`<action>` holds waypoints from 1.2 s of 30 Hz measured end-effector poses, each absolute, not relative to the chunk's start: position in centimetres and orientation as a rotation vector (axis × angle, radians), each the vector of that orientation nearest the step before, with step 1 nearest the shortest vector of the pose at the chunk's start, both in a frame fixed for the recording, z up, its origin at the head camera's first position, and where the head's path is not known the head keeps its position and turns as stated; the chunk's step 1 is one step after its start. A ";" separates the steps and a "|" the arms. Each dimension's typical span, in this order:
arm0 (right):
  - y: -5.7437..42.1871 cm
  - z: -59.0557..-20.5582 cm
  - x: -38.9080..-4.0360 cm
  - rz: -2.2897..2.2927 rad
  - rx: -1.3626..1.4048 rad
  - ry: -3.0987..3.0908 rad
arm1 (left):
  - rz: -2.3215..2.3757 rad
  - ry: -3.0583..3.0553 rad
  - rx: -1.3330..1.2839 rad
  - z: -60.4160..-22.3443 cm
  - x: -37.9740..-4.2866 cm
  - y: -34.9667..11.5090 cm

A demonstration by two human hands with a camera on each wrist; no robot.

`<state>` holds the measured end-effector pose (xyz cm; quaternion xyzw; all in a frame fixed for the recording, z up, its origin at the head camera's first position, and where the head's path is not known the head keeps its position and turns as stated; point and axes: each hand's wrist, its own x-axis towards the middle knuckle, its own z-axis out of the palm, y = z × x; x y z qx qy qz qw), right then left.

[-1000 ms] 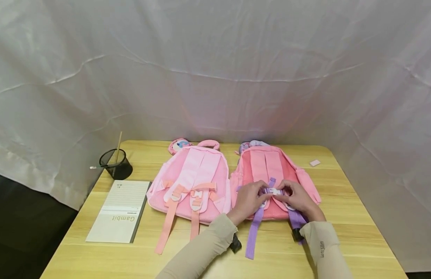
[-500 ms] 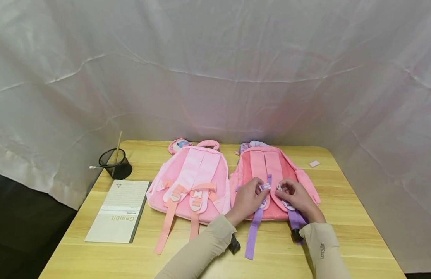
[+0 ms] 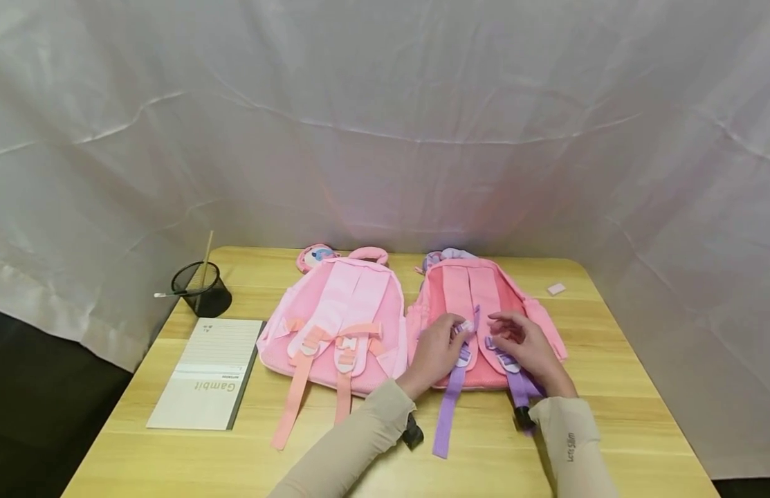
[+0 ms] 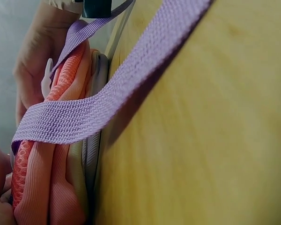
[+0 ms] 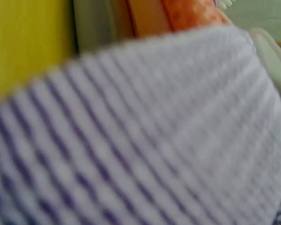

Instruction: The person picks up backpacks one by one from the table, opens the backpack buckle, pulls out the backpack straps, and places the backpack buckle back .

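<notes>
A coral-pink backpack point(image 3: 431, 304) lies on the right with its shoulder straps facing up. My left hand point(image 3: 431, 353) pinches one half of a white side-release buckle point(image 3: 467, 326) on the purple chest strap, over the backpack's left shoulder strap. Above the right shoulder strap, my right hand point(image 3: 529, 349) is parted from the left, fingers loosely bent and nothing visible between them. A purple strap end point(image 3: 489, 343) lies just under its thumb. In the left wrist view a long purple webbing strap point(image 4: 61, 123) crosses the backpack's edge; blurred purple webbing point(image 5: 154, 131) fills most of the right wrist view.
A light pink backpack point(image 3: 391, 304) with orange straps lies alongside on the left. Beyond it are a notebook point(image 3: 204, 398) and a black mesh pen cup point(image 3: 213, 297) holding brushes. A small pale pink block point(image 3: 555, 289) sits at the back right of the wooden table point(image 3: 627, 415).
The white buckle that both hands held has come apart. My left hand has drawn its half to the left; my right hand has let go of the other half and its fingers have spread.
</notes>
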<state>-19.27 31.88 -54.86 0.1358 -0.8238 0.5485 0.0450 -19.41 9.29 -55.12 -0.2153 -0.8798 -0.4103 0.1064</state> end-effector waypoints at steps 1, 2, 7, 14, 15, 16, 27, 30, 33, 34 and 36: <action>31.7 -54.8 -19.3 1.649 0.404 -2.512 | -1.204 -2.593 -0.630 -55.2 -19.5 9.3; 31.6 -54.7 -19.3 1.632 0.400 -2.509 | -1.202 -2.587 -0.631 -55.2 -19.5 9.2; 30.6 -54.2 -19.6 1.523 0.428 -2.521 | -1.163 -2.548 -0.642 -55.3 -19.7 9.2; 29.1 -54.2 -20.3 1.384 0.540 -2.469 | -1.111 -2.570 -0.664 -55.5 -19.7 9.3; 28.9 -54.2 -20.3 1.377 0.543 -2.459 | -1.109 -2.575 -0.666 -55.6 -19.7 9.3; 28.9 -54.2 -20.3 1.381 0.537 -2.458 | -1.110 -2.580 -0.667 -55.6 -19.6 9.3; 28.9 -54.6 -20.8 1.231 0.527 -2.687 | -1.150 -2.581 -0.675 -55.5 -19.6 9.1; 29.0 -54.8 -20.9 1.250 0.520 -2.714 | -1.149 -2.582 -0.668 -55.5 -19.6 9.1; 29.1 -54.8 -20.9 1.263 0.520 -2.745 | -1.147 -2.578 -0.664 -55.5 -19.6 9.1; 29.1 -54.8 -20.9 1.267 0.519 -2.756 | -1.150 -2.576 -0.666 -55.5 -19.6 9.1; 29.2 -54.8 -20.8 1.284 0.516 -2.772 | -1.150 -2.574 -0.671 -55.5 -19.6 9.1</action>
